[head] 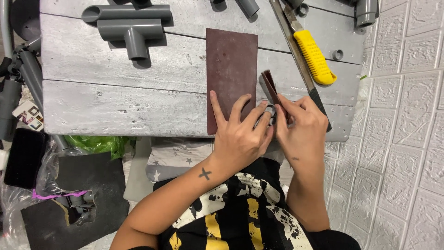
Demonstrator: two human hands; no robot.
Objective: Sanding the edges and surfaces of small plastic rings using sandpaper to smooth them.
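Low in the middle of the frame, the left hand (238,139) pinches a small grey pipe fitting (270,111) at its fingertips, other fingers spread on the brown sandpaper sheet (231,76). Just right, the right hand (300,129) grips a folded sandpaper strip (269,87) against the fitting. Farther up the whitewashed wooden board (115,92): a yellow-handled knife (314,56), then a grey tee fitting (132,34) upper left.

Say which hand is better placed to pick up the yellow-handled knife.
Right, probably. The right hand sits just below the yellow-handled utility knife, though it pinches a folded brown sandpaper strip. The left hand lies farther off, on the flat brown sandpaper sheet.
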